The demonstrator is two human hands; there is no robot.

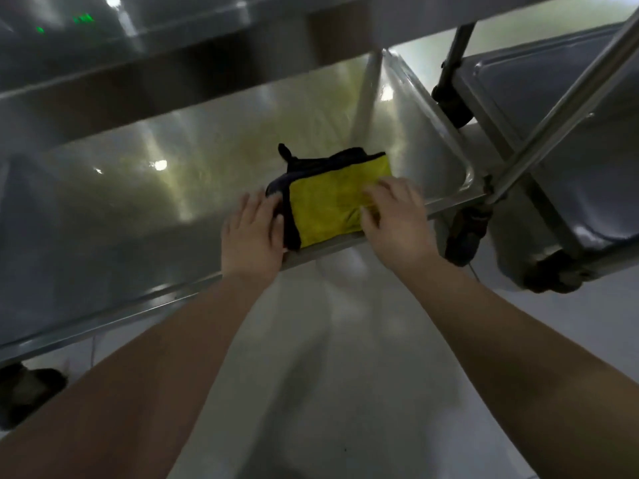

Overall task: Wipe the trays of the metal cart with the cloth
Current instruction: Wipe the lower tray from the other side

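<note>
Dim, grey-green light; lamps reflect as small white glare spots and pale streaks on the steel tray (103,202), and green pinpoints glint on the upper tray (138,36). Motion blur softens everything, worst on the left hand (252,233), right hand (394,219) and frame edges. Wide-angle bending curves the tray rim; forearms shadowed.

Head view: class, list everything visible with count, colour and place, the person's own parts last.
cloth: one, yellow with dark edge, on the lower tray's near right
lower tray: one, silver, centre
upper tray: one, silver, above it
second cart: one, grey metal, far right
caster wheels: at least two, dark, right
floor: pale, below
hands: two, bare; left hand touches the cloth's left edge, right hand rests on its right part
</note>
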